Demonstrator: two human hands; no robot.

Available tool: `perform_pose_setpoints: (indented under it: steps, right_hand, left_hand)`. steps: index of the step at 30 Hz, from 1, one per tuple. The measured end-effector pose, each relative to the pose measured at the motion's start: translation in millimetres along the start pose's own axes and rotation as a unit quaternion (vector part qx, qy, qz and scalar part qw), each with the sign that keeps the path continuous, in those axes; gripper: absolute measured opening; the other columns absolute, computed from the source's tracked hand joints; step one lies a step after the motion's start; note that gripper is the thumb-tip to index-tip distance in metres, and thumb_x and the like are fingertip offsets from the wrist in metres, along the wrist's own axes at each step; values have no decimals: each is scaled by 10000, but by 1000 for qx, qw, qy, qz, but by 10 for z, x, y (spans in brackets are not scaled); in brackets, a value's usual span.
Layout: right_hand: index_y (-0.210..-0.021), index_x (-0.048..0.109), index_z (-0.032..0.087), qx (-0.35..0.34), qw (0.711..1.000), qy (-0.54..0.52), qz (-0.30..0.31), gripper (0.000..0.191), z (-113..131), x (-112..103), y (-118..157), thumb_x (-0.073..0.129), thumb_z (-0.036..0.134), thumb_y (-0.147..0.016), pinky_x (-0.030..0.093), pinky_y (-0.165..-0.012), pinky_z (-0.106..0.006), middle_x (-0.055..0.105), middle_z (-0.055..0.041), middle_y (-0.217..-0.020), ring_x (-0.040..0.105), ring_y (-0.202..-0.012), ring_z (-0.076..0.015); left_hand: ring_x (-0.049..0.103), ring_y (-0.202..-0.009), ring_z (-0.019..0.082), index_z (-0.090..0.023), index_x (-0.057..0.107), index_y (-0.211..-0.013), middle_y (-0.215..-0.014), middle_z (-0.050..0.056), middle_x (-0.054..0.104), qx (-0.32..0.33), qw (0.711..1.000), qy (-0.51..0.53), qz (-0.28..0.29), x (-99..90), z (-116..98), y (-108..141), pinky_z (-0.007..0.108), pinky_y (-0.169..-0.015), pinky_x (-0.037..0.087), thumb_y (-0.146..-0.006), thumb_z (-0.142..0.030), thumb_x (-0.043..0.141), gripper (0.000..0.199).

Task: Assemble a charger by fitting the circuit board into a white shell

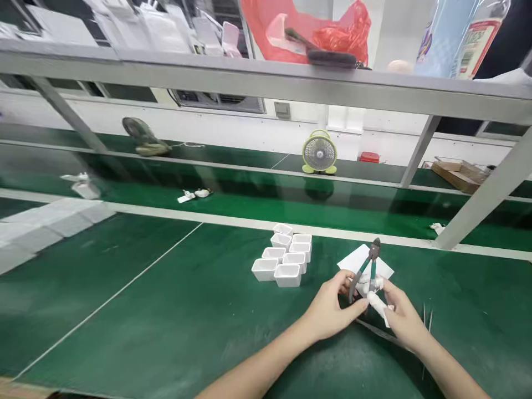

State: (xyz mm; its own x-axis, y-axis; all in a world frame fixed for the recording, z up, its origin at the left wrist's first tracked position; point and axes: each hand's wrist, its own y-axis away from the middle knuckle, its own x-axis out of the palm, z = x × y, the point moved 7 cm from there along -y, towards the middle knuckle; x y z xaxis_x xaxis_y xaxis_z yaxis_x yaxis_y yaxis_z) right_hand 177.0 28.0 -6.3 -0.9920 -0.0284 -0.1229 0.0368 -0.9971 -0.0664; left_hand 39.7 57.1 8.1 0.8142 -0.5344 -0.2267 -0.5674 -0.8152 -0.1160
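My right hand (401, 315) grips a small white piece (377, 305), tilted between thumb and fingers; its exact kind does not show. From the left, the thumb of my left hand (330, 310) meets the near end of the same piece, its other fingers curled behind. Cutting pliers (374, 252) with green handles stand out just beyond and between my hands, jaws pointing away and handles spread. My left fingers are beside one handle; whether they touch it is unclear. Under the pliers' jaws is a white sheet (355, 259), partly covered.
Several small white open boxes (287, 274) are grouped left of my hands on the green table (166, 327). Thin metal tweezers (428, 321) lie by my right wrist. White blocks (45, 224) line the far left. A grey shelf frame (266, 83) crosses above, with a green fan (320, 152) behind.
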Motion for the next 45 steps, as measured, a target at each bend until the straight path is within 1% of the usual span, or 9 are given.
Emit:
perform_pose_setpoints:
  steps: [7,11,14,19,22,27,33,40,45]
  right_hand:
    - [-1043,678,236,27,999,-34,-16,377,40,-125,-13,651,533,-812,407,-1032,-455,689,-91,-1131,604,-1084,-298]
    - [-936,691,223,-23,978,133,-157,342,6,-559,-61,645,519,-771,296,-1095,-529,620,-116,-1264,478,-1257,-355]
    - [-741,662,214,-68,903,353,-236,254,31,-844,-79,589,458,-749,291,-1066,-586,589,-117,-1310,403,-1294,-397]
    - [-727,667,175,-69,718,649,-243,162,29,-968,-114,541,273,-752,272,-1057,-603,587,-164,-1264,392,-1278,-406]
    - [-778,691,154,-48,674,710,-200,152,-45,-947,-138,549,187,-737,253,-1081,-580,594,-182,-1236,423,-1258,-378]
    - [-768,690,186,-36,687,710,-149,137,-159,-922,-148,563,173,-719,265,-1070,-579,645,-132,-1171,476,-1205,-353]
    - [-978,666,173,3,712,682,-169,230,-158,-981,-180,528,225,-802,260,-1087,-532,598,-128,-1224,450,-1215,-335]
    - [-1203,558,155,119,745,630,-185,320,-329,-1337,-916,552,309,-922,478,-914,-445,588,-102,-1196,564,-1098,-255]
    - [-1221,565,167,176,758,592,-209,342,-464,-1565,-1484,587,353,-935,521,-900,-457,581,-97,-1244,602,-1068,-236]
  left_hand:
    - [605,-843,176,-168,545,-1077,-912,55,626,-9,996,-1,-84,-198,144,-98,329,-806,494,-897,-372,486,279]
    - [609,-875,172,-174,559,-1028,-942,65,630,-6,988,-51,-146,-329,162,-117,316,-817,507,-909,-358,467,238]
    - [618,-843,168,-181,561,-1012,-924,61,634,2,978,-115,-174,-416,121,-114,304,-771,524,-925,-338,433,221]
    - [599,-982,244,-162,552,-1138,-1073,113,620,21,936,-283,-208,-545,47,-93,405,-867,498,-900,-257,448,277]
    - [531,-1129,340,-118,570,-1176,-1154,173,589,12,894,-390,-221,-608,39,-105,499,-955,426,-895,-216,449,321]
    - [549,-1056,391,-73,587,-1177,-1144,217,574,-48,822,-517,-234,-737,27,-118,520,-887,437,-892,-169,440,334]
    - [638,-867,356,-63,609,-1042,-939,179,599,-107,765,-599,-211,-849,-45,-57,442,-736,494,-897,-122,392,268]
    - [674,-728,292,-78,608,-1011,-894,147,618,-97,752,-638,-136,-727,-20,-40,383,-642,509,-758,101,317,426]
    - [671,-776,262,-129,619,-1023,-968,125,630,-11,765,-639,-78,-460,-77,-65,368,-686,519,-760,110,351,446]
